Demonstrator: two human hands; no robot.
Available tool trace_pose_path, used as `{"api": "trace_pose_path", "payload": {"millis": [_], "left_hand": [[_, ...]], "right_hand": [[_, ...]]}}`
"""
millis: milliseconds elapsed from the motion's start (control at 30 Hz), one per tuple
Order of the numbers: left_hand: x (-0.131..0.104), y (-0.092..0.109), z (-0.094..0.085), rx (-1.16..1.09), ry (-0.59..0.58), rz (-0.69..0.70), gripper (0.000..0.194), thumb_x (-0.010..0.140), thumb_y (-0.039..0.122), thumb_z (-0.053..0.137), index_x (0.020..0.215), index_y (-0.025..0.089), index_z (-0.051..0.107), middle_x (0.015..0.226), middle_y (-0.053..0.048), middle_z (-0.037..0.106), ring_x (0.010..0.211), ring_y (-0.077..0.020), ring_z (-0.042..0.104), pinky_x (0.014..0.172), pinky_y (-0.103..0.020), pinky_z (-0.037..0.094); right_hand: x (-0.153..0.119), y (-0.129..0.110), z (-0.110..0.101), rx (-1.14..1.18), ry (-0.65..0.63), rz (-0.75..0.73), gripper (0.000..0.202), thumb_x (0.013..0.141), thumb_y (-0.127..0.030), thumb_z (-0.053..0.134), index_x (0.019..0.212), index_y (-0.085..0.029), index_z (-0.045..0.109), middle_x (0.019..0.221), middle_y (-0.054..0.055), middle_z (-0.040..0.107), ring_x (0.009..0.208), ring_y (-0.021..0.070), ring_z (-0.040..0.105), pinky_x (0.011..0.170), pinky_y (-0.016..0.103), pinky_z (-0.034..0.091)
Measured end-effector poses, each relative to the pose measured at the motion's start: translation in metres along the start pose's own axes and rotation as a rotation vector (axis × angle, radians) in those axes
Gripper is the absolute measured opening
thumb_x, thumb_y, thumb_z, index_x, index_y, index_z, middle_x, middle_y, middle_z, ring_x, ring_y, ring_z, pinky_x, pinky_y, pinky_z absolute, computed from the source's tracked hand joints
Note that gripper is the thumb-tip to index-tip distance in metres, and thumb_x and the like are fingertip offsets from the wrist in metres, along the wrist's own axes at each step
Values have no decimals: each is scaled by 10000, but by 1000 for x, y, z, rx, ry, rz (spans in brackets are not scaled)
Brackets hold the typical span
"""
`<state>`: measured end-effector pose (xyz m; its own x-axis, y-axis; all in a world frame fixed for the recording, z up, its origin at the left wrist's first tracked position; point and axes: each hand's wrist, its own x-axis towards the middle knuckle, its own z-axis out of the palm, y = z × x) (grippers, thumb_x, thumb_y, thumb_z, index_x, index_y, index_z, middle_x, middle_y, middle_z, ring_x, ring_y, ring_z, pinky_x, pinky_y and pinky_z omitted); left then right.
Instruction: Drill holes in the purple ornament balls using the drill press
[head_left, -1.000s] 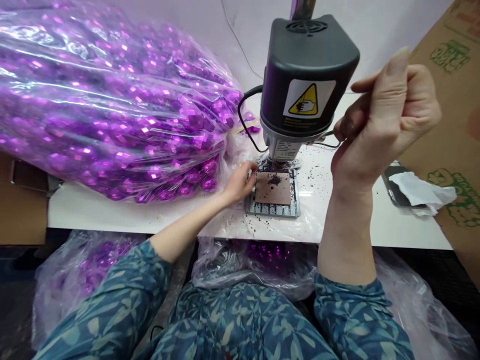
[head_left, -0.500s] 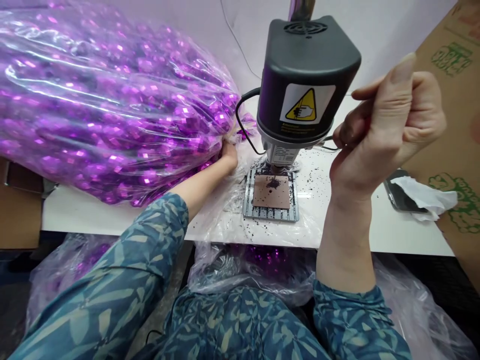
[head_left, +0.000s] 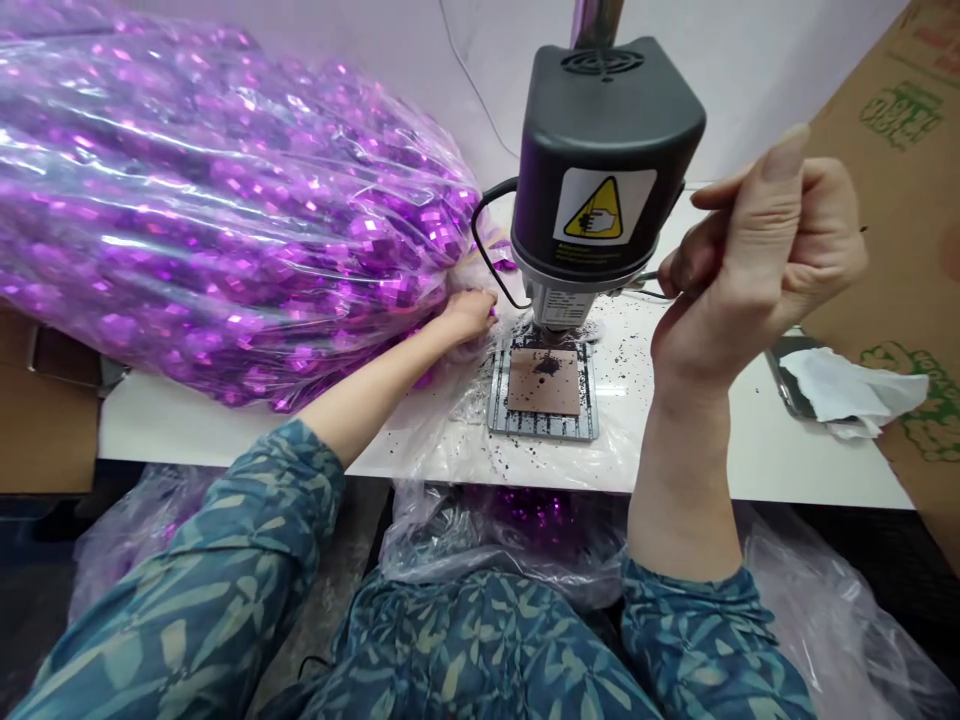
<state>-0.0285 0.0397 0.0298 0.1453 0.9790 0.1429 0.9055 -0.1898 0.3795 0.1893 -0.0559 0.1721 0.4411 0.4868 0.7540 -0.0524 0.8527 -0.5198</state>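
Note:
A small bench drill press (head_left: 611, 150) stands before me, its dark motor housing bearing a yellow warning sticker. My right hand (head_left: 772, 260) is closed around its feed lever; the grip itself is mostly hidden by my fingers. Under the chuck, a brown square board (head_left: 544, 395) with a dark hole and dark shavings lies on the grooved metal base plate (head_left: 544, 430). At the gathered mouth of a big clear bag (head_left: 262, 220) full of purple faceted beads, my left hand (head_left: 471, 312) has its fingers together. A bit of purple bead shows at the fingertips.
Dark shavings are scattered on the white table (head_left: 810, 475) around the base. To the right lie a phone (head_left: 787, 375) and a crumpled white tissue (head_left: 847, 385), beside a large cardboard box (head_left: 900, 230). A black cable (head_left: 480, 225) loops left of the drill. Plastic sheeting (head_left: 510, 555) hangs at the front edge.
My left hand has come out from under the bag's mouth toward the drill, with purple now showing at its fingertips. My right hand stays on the lever. The view has shifted slightly.

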Motion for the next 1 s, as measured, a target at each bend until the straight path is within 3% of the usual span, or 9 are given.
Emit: {"api": "trace_pose_path", "payload": {"millis": [100, 233, 300, 367, 433, 567, 767, 1000], "left_hand": [[-40, 6, -7, -186, 36, 42, 307, 961, 319, 643, 1231, 194, 718, 1213, -125, 752, 1122, -299, 698, 1027, -423, 533], [-95, 15, -9, -705, 202, 10, 374, 997, 427, 624, 1302, 214, 662, 1253, -98, 741, 1094, -232, 704, 954, -354, 568], [-115, 21, -5, -1008, 123, -92, 424, 996, 500, 629, 1326, 234, 641, 1160, -81, 760, 922, -196, 736, 811, -314, 593], [-128, 27, 1, -1297, -38, -207, 464, 991, 533, 641, 1360, 251, 623, 1105, -70, 768, 790, -178, 747, 708, -293, 592], [-134, 33, 6, -1516, -160, -302, 471, 987, 520, 665, 1377, 259, 622, 1116, -73, 770, 772, -184, 759, 702, -301, 601], [-136, 37, 12, -1759, -268, -451, 368, 1006, 432, 668, 1306, 219, 674, 1082, -85, 777, 791, -179, 756, 786, -319, 615], [-136, 36, 16, -1844, -352, -537, 350, 1018, 391, 616, 1262, 150, 686, 1044, -131, 791, 771, -175, 726, 800, -326, 615], [-135, 40, 22, -1873, -403, -535, 343, 1027, 428, 583, 1228, 166, 678, 1035, -127, 772, 797, -182, 727, 786, -325, 610]], "right_hand": [[0, -1, 0, -10, 6, 32, 431, 843, -559, 641, 664, -168, 610, 470, -110, 410, 369, -46, 361, 401, 153, 240], [0, -2, 0, -12, 7, 43, 439, 818, -576, 649, 661, -168, 612, 474, -105, 410, 367, -37, 359, 391, 163, 234], [1, -2, 1, -15, 12, 37, 450, 803, -587, 652, 651, -166, 601, 472, -101, 404, 364, -29, 355, 383, 173, 223], [1, -2, 2, 0, 31, 30, 470, 793, -602, 653, 642, -163, 582, 477, -96, 413, 366, -24, 347, 379, 185, 208], [0, -2, 4, 21, 51, 27, 479, 791, -604, 659, 639, -159, 572, 479, -92, 414, 367, -20, 338, 377, 195, 194], [0, -1, 4, 18, 48, 33, 512, 797, -641, 632, 637, -159, 569, 475, -86, 378, 362, -15, 329, 385, 208, 186], [-2, -4, 4, -26, 34, 40, 526, 782, -668, 629, 638, -166, 569, 469, -84, 375, 366, -6, 329, 404, 217, 201], [-3, -2, 3, -190, 31, 19, 591, 803, -791, 502, 649, -222, 543, 488, -62, 320, 389, 24, 288, 407, 273, 228]]}}
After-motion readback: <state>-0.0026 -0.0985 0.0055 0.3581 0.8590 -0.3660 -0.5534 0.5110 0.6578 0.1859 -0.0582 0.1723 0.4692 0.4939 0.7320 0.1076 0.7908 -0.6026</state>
